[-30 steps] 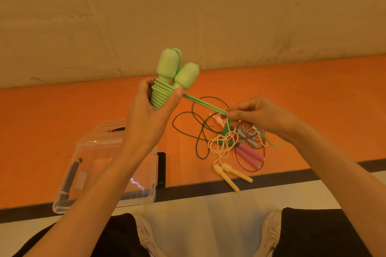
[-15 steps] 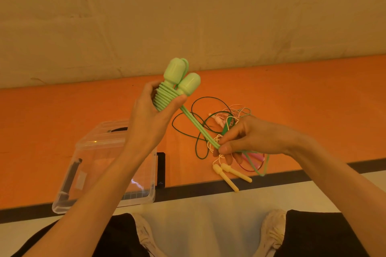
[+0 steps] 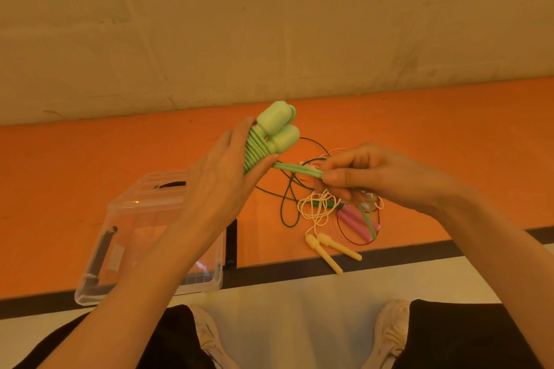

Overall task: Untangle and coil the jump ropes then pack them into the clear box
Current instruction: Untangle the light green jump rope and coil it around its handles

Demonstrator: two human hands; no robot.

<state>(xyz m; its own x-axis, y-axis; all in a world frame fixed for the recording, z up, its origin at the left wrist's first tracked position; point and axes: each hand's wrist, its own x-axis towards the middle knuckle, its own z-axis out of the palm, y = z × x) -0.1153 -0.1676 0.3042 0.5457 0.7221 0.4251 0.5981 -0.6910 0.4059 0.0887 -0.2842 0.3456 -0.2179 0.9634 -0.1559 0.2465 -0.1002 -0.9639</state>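
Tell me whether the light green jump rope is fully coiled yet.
Not fully. The light green jump rope is wound round its handles in the left hand, but a loose stretch runs to the right hand.

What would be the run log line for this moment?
left hand: grips light green handles | right hand: pinches green rope | clear box: unpacked

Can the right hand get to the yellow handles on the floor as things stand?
Probably not yet: the right hand pinches the green rope running to the handles in the left hand. The yellow handles lie uncovered just below it, so letting go would free the way.
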